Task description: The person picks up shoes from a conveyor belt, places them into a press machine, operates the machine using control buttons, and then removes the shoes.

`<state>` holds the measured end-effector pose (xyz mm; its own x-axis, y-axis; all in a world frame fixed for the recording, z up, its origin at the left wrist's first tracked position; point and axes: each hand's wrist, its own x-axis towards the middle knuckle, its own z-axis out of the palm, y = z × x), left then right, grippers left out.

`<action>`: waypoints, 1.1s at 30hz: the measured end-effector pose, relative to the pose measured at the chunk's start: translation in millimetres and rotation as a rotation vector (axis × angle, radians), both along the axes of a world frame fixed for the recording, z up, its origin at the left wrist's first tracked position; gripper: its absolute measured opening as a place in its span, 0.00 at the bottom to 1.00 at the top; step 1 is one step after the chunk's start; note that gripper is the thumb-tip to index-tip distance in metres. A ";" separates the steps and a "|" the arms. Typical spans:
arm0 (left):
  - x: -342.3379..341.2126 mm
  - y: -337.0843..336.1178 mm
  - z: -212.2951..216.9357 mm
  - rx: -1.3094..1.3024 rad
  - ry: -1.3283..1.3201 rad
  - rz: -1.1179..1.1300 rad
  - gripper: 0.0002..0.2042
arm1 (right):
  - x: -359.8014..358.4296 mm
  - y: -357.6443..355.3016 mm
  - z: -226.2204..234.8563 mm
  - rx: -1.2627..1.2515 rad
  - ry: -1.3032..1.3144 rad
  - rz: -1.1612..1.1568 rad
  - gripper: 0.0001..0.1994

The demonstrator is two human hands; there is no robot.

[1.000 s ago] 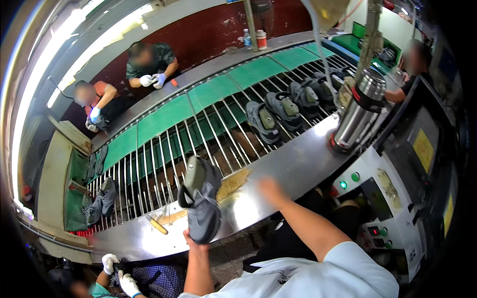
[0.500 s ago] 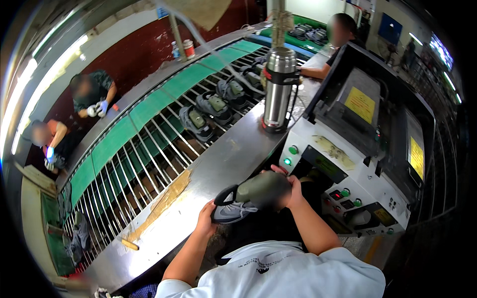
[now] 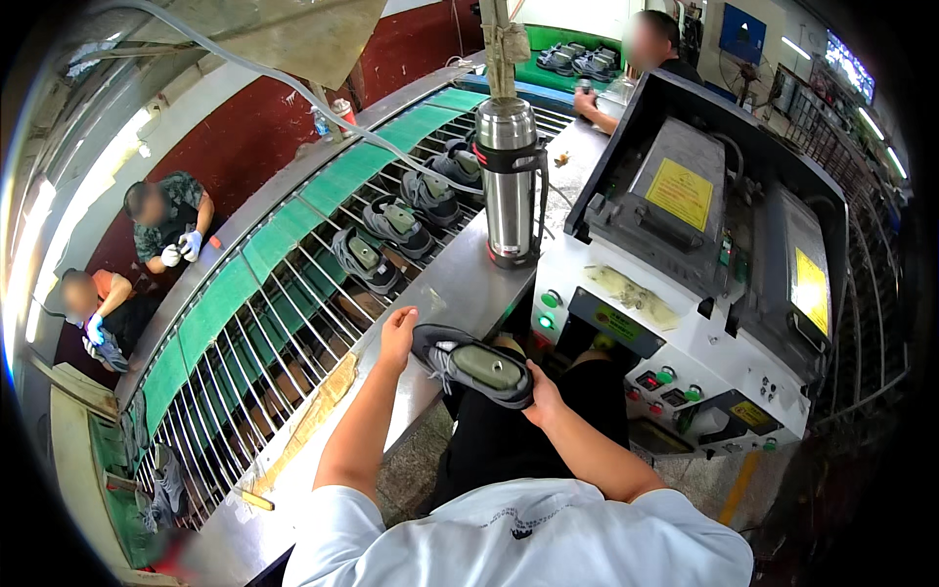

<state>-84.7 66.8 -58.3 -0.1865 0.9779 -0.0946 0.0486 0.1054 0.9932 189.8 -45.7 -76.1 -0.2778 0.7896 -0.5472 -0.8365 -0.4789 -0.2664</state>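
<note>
A grey and black lace-up shoe (image 3: 455, 358) hangs tilted in front of me over my lap. An olive shoe last (image 3: 486, 368) with a small round hole fills its opening. My right hand (image 3: 545, 396) is closed round the heel end. Beside the toe is my left hand (image 3: 397, 338), its fingers stretched upward; whether it touches the shoe is hard to see. Several similar shoes (image 3: 394, 227) with olive lasts stand in a row on the metal roller rack (image 3: 284, 338), beyond the steel ledge (image 3: 430, 293).
A steel thermos (image 3: 511, 210) stands on the ledge near a white machine (image 3: 626, 333) with buttons and dark hoods. A small yellow-handled tool (image 3: 256, 500) lies at left. Two people (image 3: 181, 220) work across the rack; another person (image 3: 653, 49) is behind the machine.
The shoe has turned over between my hands, so its opening and last now face up. My left hand has moved up and loosened from it; my right hand has shifted down to the heel.
</note>
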 end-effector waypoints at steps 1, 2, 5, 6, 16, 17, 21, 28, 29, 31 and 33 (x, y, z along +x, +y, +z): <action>2.2 -1.6 5.6 0.022 -0.084 0.001 0.12 | -1.8 7.8 -16.7 0.025 -0.072 -0.003 0.14; 9.7 -4.8 9.8 0.035 -0.169 -0.009 0.12 | -1.4 15.2 -45.4 0.043 -0.144 -0.018 0.17; 34.3 -48.7 19.1 0.147 -0.028 0.098 0.11 | -4.6 10.8 -72.7 0.003 -0.123 -0.047 0.20; 41.5 -63.3 18.4 0.181 0.007 0.170 0.11 | -5.2 10.0 -72.1 -0.022 -0.077 -0.063 0.20; 80.8 -120.7 -28.0 -0.009 0.158 0.215 0.27 | -11.9 -14.8 -32.2 0.100 -0.574 -0.056 0.19; 80.0 -117.3 -32.9 -0.025 0.133 0.215 0.26 | -9.0 -18.4 -34.9 0.132 -0.715 -0.049 0.19; 72.3 -118.5 -47.4 -0.042 0.037 0.100 0.20 | -13.9 -48.7 2.6 0.603 -1.437 -0.356 0.10; 65.4 -118.1 -27.4 -0.137 -0.128 -0.004 0.17 | -42.4 -59.1 83.5 1.373 -1.788 0.129 0.22; 62.9 -117.1 -28.6 -0.143 -0.136 -0.016 0.17 | -46.0 -58.8 82.9 1.349 -1.912 0.169 0.24; 58.0 -116.2 -35.5 -0.152 -0.149 -0.057 0.16 | -49.4 -59.5 79.8 1.280 -2.012 0.268 0.26; 57.3 -117.6 -35.5 -0.136 -0.210 -0.085 0.16 | -49.6 -56.9 77.5 1.253 -2.075 0.326 0.26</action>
